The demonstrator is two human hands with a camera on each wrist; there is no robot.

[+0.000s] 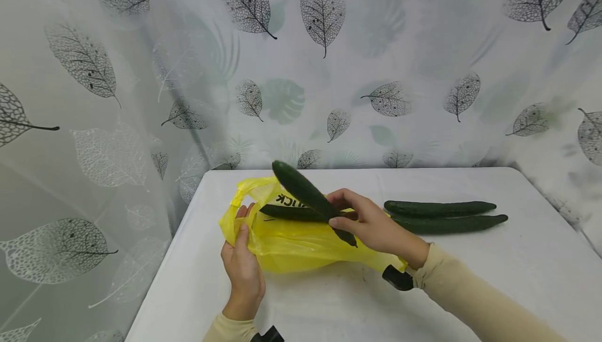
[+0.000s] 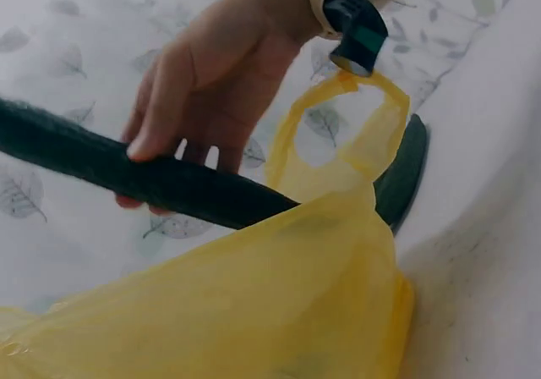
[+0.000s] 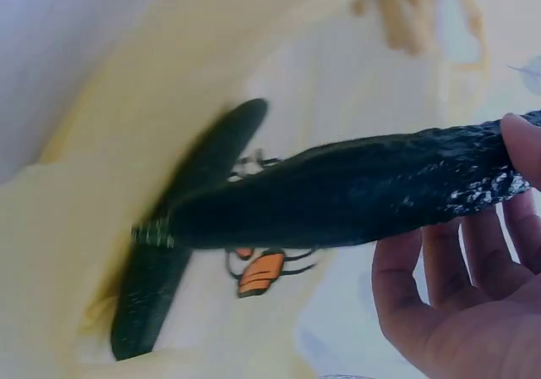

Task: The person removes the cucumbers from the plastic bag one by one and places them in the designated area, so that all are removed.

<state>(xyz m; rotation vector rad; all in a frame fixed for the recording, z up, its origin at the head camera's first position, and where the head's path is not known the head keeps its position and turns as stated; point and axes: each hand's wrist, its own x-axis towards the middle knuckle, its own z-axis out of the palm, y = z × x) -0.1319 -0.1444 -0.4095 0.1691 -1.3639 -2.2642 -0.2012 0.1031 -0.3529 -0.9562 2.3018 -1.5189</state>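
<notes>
My right hand [image 1: 364,221] grips a dark green cucumber [image 1: 301,187] tilted over the yellow plastic bag [image 1: 301,248]; its upper end points to the back left. In the right wrist view, the fingers lie under this cucumber [image 3: 338,193] with the thumb on top. A second cucumber [image 1: 289,212] lies inside the bag's mouth, partly covered by the first, and shows in the right wrist view beside the bag's print. At the bag's left side, my left hand [image 1: 244,263] holds the rim near a handle loop, thumb in front and fingertips behind.
Two more cucumbers [image 1: 439,208] lie side by side on the white table [image 1: 470,274], right of the bag. A leaf-patterned curtain [image 1: 301,70] hangs behind the table and along its left side.
</notes>
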